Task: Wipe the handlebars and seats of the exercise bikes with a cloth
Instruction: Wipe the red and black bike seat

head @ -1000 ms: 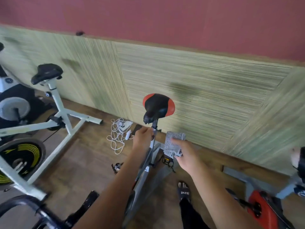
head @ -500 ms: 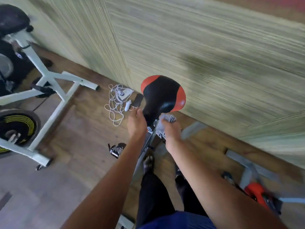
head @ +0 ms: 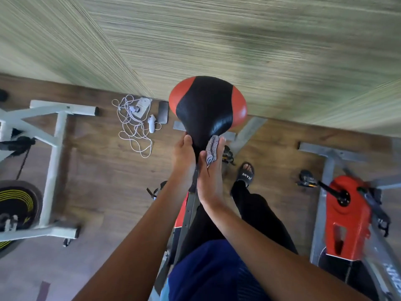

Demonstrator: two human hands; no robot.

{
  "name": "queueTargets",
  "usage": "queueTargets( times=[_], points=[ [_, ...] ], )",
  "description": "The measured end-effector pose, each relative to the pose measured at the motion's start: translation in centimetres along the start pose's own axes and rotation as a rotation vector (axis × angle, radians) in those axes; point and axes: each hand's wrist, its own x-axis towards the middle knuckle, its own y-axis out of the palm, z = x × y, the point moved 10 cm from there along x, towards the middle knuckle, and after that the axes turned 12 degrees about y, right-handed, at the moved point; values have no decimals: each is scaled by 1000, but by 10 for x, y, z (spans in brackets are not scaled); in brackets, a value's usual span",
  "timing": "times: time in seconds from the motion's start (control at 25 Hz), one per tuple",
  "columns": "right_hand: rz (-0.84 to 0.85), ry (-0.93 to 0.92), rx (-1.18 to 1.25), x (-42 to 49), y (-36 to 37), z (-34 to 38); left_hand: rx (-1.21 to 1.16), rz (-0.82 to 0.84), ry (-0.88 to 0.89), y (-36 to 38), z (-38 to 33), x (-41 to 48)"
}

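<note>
A black bike seat with red-orange sides (head: 207,105) stands right below me, its narrow nose pointing toward me. My left hand (head: 184,157) grips the nose from the left side. My right hand (head: 209,172) holds a grey cloth (head: 212,149) against the right side of the nose, fingers curled round the cloth. The seat post and grey frame (head: 191,210) run down between my arms. The handlebars of this bike are out of view.
A white-framed bike (head: 51,153) with a black and yellow flywheel (head: 17,200) stands to the left. A red and grey bike (head: 347,213) stands to the right. A tangle of white cable, a charger and a phone (head: 162,111) lie on the wood floor by the wall.
The view has tilted down and come closer over the seat. Both hands rose from the seat post to the seat's nose, and the cloth now presses against it.
</note>
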Motion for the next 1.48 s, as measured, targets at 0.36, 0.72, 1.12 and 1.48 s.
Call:
queueTargets(
  times=[0.36,0.72,1.12,1.48],
  points=[
    [-249,-109,-42,63,-37,53,-71,26,59,12,4,-3],
    [-217,111,-331,162,-98,116,-132,72,15,14,3,-4],
    [-74,-316,-720,20,-8,68,-585,224,-156,20,16,-8],
    [-172,-567,-1148,3,13,60,-1004,267,-634,27,37,-25]
  ],
)
